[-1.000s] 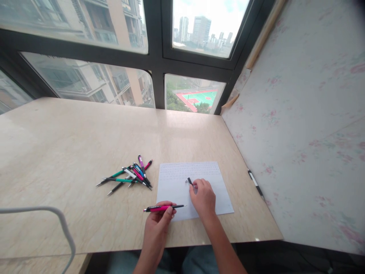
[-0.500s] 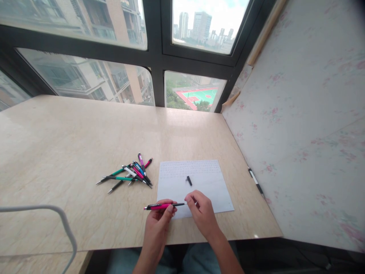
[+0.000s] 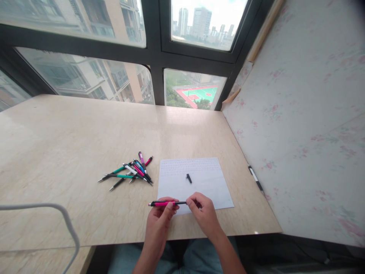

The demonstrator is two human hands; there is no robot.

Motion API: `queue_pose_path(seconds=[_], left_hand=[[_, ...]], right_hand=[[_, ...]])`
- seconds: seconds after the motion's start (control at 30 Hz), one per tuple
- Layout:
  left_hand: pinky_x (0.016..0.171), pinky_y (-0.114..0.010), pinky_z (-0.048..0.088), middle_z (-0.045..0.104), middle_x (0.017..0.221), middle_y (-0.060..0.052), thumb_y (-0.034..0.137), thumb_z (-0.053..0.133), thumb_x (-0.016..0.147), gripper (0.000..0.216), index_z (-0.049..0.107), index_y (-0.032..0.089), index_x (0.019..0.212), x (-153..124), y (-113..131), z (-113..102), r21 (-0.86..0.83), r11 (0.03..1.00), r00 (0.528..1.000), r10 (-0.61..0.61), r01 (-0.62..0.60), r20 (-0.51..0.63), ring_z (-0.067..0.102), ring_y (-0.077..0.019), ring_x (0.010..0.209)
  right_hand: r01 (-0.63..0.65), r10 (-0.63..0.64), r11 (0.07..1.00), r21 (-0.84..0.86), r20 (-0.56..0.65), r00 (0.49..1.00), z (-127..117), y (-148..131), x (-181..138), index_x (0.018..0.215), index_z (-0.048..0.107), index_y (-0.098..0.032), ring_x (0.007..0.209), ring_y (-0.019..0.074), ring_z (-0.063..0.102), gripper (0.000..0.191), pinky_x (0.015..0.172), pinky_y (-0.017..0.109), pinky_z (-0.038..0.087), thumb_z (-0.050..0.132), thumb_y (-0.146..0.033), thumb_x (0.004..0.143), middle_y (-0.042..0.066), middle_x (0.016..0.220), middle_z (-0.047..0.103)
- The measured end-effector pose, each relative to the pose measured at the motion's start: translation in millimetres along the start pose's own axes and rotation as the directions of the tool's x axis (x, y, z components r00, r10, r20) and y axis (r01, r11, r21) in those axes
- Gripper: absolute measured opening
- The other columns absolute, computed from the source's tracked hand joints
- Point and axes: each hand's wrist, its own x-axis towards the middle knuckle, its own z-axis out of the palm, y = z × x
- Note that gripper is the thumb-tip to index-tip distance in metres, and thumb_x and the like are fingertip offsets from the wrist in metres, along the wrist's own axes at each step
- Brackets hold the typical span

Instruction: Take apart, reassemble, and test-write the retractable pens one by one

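My left hand (image 3: 159,220) grips a pink and black pen (image 3: 167,203) and holds it level above the near edge of a white sheet of paper (image 3: 211,186). My right hand (image 3: 203,213) pinches the pen's right end with closed fingers. A small black pen part (image 3: 188,178) lies on the middle of the paper, apart from both hands. A pile of several coloured pens (image 3: 132,173) lies on the table left of the paper.
The beige marble table (image 3: 71,144) runs up to a black-framed window (image 3: 155,57). A flowered wall (image 3: 299,114) closes the right side, with a black and white pen (image 3: 255,179) lying along it. A grey curved chair rail (image 3: 57,217) sits at the near left.
My right hand left the small black part on the paper and drew back to the pen's right end. The pen shifted slightly right in my left hand.
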Motion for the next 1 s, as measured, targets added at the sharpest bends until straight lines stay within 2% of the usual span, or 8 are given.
queue_pose_path(seconds=[0.4,0.5,0.63,0.8,1.0], left_hand=[[0.073,-0.027,0.049,0.071,0.081,-0.006,0.034,0.079,0.070,0.027,0.071,0.015,0.087,-1,-9,-4,0.031,0.999,0.999,-0.010,0.009,0.034,0.065,-0.0169,0.074],[0.072,-0.028,0.050,0.073,0.083,-0.006,0.033,0.079,0.070,0.026,0.071,0.015,0.088,-1,-9,-4,0.041,0.999,0.999,0.001,-0.002,0.044,0.066,-0.0168,0.072],[0.075,-0.029,0.050,0.074,0.088,-0.008,0.032,0.078,0.072,0.024,0.070,0.015,0.087,0,-9,-7,0.062,0.998,0.996,0.007,-0.013,0.093,0.067,-0.0171,0.075],[0.071,-0.026,0.051,0.074,0.088,-0.009,0.036,0.075,0.074,0.026,0.073,0.013,0.087,2,-7,-13,0.054,0.999,0.991,-0.011,0.004,0.133,0.067,-0.0166,0.075],[0.066,-0.024,0.051,0.074,0.080,-0.007,0.036,0.079,0.070,0.027,0.073,0.014,0.083,0,-7,-7,-0.017,0.999,0.996,-0.042,0.044,0.079,0.066,-0.0147,0.068]], right_hand=[[-0.026,0.028,0.997,0.075,-0.026,0.999,-5,4,-3,0.073,0.062,-0.018,0.064,0.0136,0.053,0.025,0.057,0.024,0.039,0.054,-0.034,0.091,0.000,0.070,0.059],[-0.028,0.027,0.996,0.090,0.012,1.000,-6,2,-3,0.077,0.063,-0.018,0.067,0.0140,0.054,0.025,0.057,0.023,0.040,0.052,-0.034,0.092,0.001,0.073,0.061],[-0.018,0.011,0.998,0.065,0.097,0.995,-6,0,-2,0.070,0.064,-0.017,0.062,0.0131,0.052,0.032,0.057,0.024,0.038,0.051,-0.034,0.093,0.000,0.066,0.059],[0.056,-0.060,0.997,0.051,0.082,0.995,-6,-2,-2,0.065,0.064,-0.017,0.061,0.0129,0.051,0.032,0.059,0.025,0.037,0.055,-0.031,0.092,0.000,0.063,0.056],[0.181,-0.182,0.983,0.019,0.027,0.983,-9,-4,-4,0.072,0.068,-0.017,0.065,0.0142,0.053,0.024,0.060,0.025,0.039,0.057,-0.028,0.092,0.001,0.068,0.057]])
